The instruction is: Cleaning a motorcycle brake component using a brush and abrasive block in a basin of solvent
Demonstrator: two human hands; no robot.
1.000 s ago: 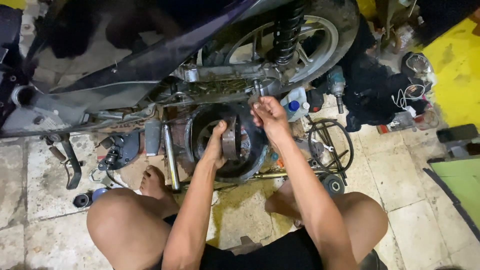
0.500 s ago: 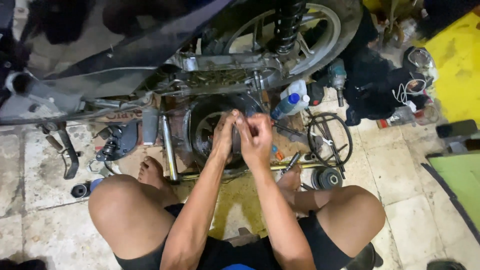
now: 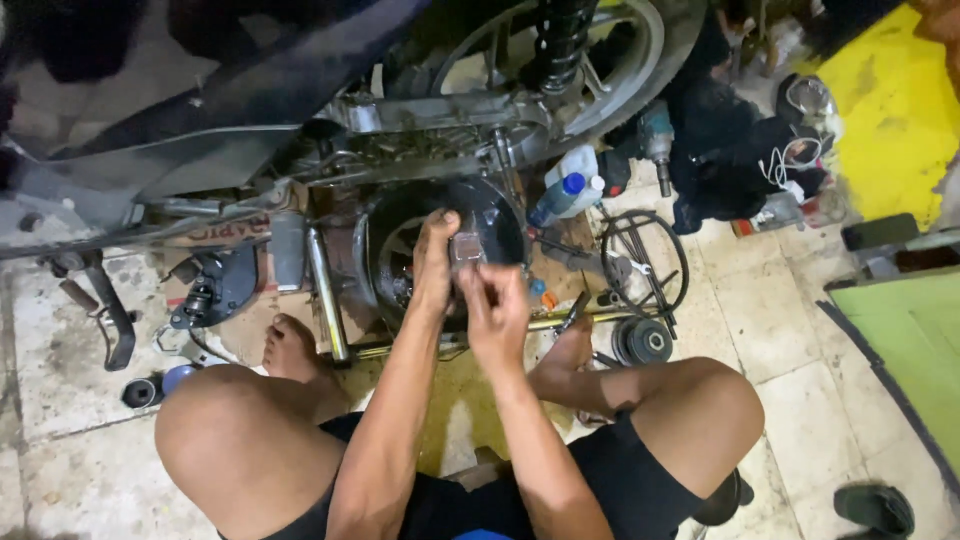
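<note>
1. Scooter [image 3: 200, 150] on its stand fills the top of the view. Its body runs left to right, with the rear wheel [image 3: 620, 60] and black shock spring [image 3: 555, 40] at upper right.
2. Tiled floor [image 3: 60, 470] carries everything. The person sits on it with knees spread either side of the work and bare feet forward.
3. Round black drive housing [image 3: 440, 230] sits low on the scooter, dead ahead of the person. Its open face points toward the camera, and both hands are directly in front of it.
4. White bottle with blue cap [image 3: 572, 180] sits just right of the housing. A cordless tool [image 3: 655, 135] lies beyond it, and a black wire ring [image 3: 645, 260] lies on the floor near the right knee.
5. Left hand [image 3: 435, 265] reaches further in, fingers up against the housing's face, so it is the nearer one.
6. Right hand [image 3: 495, 310] sits just behind and right of the left, touching it.
7. Small squarish metal part [image 3: 468, 248] is held between both hands, right at the housing's centre. Fingertips pinch it from two sides. Its long axis cannot be told; too small.
</note>
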